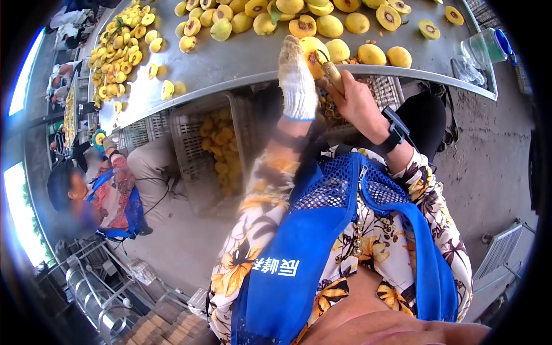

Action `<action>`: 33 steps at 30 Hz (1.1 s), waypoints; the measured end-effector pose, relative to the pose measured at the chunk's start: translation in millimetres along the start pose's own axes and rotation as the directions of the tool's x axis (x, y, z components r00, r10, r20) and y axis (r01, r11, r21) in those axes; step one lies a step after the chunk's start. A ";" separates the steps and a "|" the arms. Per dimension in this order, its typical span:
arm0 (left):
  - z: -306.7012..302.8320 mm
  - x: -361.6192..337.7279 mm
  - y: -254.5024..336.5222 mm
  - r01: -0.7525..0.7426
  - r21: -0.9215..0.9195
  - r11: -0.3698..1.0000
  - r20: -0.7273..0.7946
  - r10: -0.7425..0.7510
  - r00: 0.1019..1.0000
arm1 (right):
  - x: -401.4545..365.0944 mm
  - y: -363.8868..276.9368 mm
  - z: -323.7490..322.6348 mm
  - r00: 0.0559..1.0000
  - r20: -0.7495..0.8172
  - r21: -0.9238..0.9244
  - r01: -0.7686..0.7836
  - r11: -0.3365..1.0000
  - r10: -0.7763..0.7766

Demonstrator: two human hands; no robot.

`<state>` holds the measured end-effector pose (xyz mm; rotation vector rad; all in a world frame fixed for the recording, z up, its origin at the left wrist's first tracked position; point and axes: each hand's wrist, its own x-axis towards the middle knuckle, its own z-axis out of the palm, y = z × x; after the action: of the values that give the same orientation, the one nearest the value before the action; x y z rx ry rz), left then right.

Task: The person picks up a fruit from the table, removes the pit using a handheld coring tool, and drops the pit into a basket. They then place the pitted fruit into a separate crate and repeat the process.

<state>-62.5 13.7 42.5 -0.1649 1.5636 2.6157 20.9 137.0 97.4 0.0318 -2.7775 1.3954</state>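
Observation:
My left hand, in a white knit glove, is closed around a halved yellow peach at the table's front edge. In my bare right hand is a pitting knife with a thick tan handle. Its thin curved metal loop meets the cut face of the peach half. More yellow peach halves lie just beyond my hands, such as a cut-side-up one with a brown centre and a round-side-up one.
The metal table has a raised rim. A peach pile covers its left side; a clear jar stands at right. Below are a crate of yellow fruit and another crate with scraps. A co-worker sits at left.

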 end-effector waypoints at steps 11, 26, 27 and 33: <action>-11.8 10.7 41.0 -0.742 0.667 0.073 0.724 0.173 0.668 | -5.8 6.3 6.5 0.970 0.218 -0.009 0.112 0.994 -0.107; 8.9 -28.2 28.1 -0.554 0.737 0.388 0.267 0.585 0.766 | -16.4 25.6 -5.9 0.644 0.748 0.655 -0.679 0.331 -0.159; 16.6 -32.5 35.3 -0.471 0.625 0.622 0.092 0.541 0.836 | -19.6 31.4 -10.0 0.635 0.753 0.649 -0.675 0.351 -0.174; 1.9 -44.4 83.3 0.035 0.174 0.984 -0.190 -0.001 0.982 | -21.2 47.9 -12.3 0.872 0.482 0.520 -0.206 0.829 -0.085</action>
<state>-29.6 -24.8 122.2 -0.4232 1.8341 2.4942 40.7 175.6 65.5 0.3607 -2.5806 2.4820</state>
